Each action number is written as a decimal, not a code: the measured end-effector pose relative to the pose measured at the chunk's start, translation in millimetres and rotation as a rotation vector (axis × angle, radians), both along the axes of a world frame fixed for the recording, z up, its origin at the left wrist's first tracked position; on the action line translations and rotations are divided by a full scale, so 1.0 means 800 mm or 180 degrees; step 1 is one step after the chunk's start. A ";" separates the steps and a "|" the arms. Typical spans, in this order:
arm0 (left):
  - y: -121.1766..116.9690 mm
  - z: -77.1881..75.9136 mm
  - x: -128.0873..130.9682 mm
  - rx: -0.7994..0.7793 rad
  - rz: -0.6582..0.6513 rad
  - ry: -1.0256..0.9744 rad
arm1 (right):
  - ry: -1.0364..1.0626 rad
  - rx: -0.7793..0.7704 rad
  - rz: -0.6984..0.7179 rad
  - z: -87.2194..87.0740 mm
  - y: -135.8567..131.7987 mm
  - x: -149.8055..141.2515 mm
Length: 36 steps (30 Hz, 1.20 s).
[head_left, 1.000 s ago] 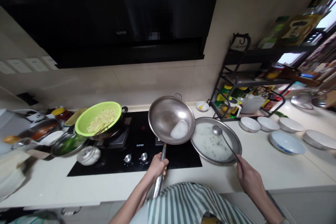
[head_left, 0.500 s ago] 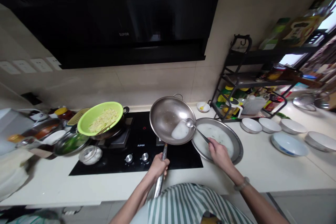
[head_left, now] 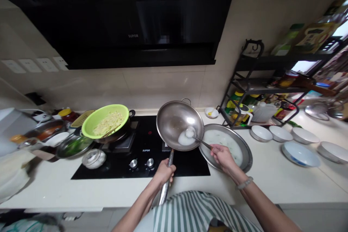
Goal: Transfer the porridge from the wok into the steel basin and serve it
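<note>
My left hand [head_left: 164, 171] is wrapped round the handle of a steel wok [head_left: 174, 116], which is tilted to the right over the hob. A small pool of milky white liquid [head_left: 183, 140] lies in its lower right side. My right hand [head_left: 223, 156] grips a ladle [head_left: 203, 142] by its handle; the ladle's bowl is in the wok at that pool and holds white liquid. The wok's right rim overlaps the left edge of a wide metal basin [head_left: 248, 154], which contains more of the cloudy white liquid with small green bits.
Left on the black hob [head_left: 108, 168] sits a lime-green colander [head_left: 88, 125] of pale shredded food with chopsticks. Beside it are a glass jar [head_left: 94, 159] and a lidded pan [head_left: 72, 147]. Several bowls [head_left: 300, 154] stand at right, below a black rack [head_left: 246, 88]. The range hood [head_left: 130, 50] hangs above.
The ladle's bowl has moved left and slightly down into the white pool, and my right hand has shifted left with it. My left hand still holds the wok tilted.
</note>
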<state>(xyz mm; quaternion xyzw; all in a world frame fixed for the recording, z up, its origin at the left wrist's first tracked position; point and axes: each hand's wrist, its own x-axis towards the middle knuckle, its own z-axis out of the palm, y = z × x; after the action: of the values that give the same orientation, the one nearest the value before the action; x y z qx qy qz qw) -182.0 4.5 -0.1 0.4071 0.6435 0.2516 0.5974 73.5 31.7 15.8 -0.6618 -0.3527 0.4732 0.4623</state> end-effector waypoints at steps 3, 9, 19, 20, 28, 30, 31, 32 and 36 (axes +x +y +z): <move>0.000 0.000 0.000 0.0013 -0.0016 -0.0018 | 0.0272 -0.0078 -0.0114 0.009 -0.007 0.002; -0.001 0.005 0.000 -0.0021 -0.0005 -0.0007 | 0.0554 -0.0135 -0.0148 0.015 -0.020 0.007; 0.000 0.002 0.000 -0.0023 -0.0009 0.0002 | 0.0755 -0.0192 -0.0226 0.022 -0.033 0.013; 0.000 0.002 0.000 -0.0028 -0.0011 -0.0009 | 0.0785 -0.0191 -0.0225 0.024 -0.035 0.015; 0.000 0.002 0.000 -0.0014 0.0000 -0.0015 | 0.0992 -0.0164 -0.0341 0.038 -0.063 0.039; 0.000 0.002 0.000 -0.0014 0.0004 -0.0018 | 0.0945 -0.0171 -0.0431 0.041 -0.071 0.049; 0.000 0.002 0.000 -0.0009 0.0000 -0.0018 | 0.0897 -0.0167 -0.0482 0.043 -0.074 0.055; 0.000 0.002 0.000 -0.0003 -0.0001 -0.0017 | 0.0836 -0.0162 -0.0523 0.043 -0.078 0.061; -0.001 0.001 0.000 -0.0003 0.0026 -0.0011 | 0.0328 -0.0050 -0.0652 0.030 -0.087 0.088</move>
<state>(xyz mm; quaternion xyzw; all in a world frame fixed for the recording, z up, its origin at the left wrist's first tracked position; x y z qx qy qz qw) -181.8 3.8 1.0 0.4038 0.6443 0.2544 0.5976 143.6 -38.0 40.2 -0.6727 -0.2553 0.4597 0.5205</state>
